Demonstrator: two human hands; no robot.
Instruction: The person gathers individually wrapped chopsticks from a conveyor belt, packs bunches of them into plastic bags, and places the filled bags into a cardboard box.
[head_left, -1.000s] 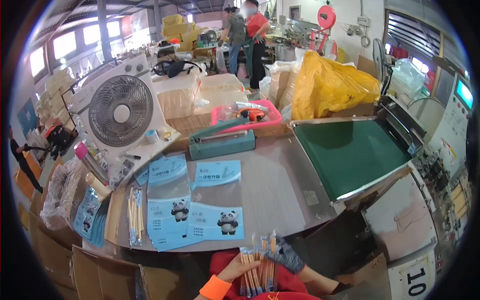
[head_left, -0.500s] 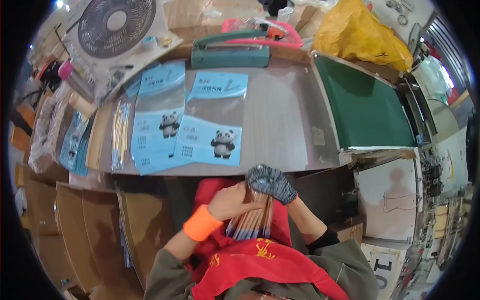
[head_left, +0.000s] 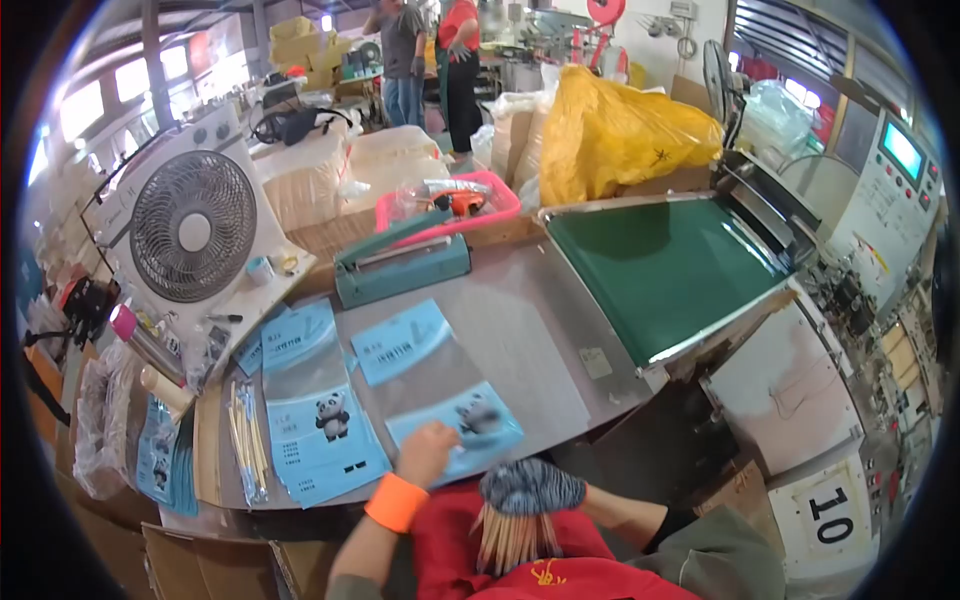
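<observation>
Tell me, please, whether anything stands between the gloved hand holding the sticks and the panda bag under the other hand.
Only the table's near edge shows between the right hand and that panda bag; the left hand lies off to one side.

Single head-worn view, looking forward and steeply down over worktable (head_left: pixel 520 340); room beyond.

The left hand (head_left: pixel 426 453) touches the near edge of a blue panda bag (head_left: pixel 440 385) on the table (head_left: pixel 520 320). The gloved right hand (head_left: pixel 532 487) grips a bundle of sticks (head_left: pixel 515 541) over the red apron (head_left: pixel 580 540). Left of the bag lies a stack of similar bags (head_left: pixel 322 420); farther back sits a teal sealer (head_left: pixel 403 272).
</observation>
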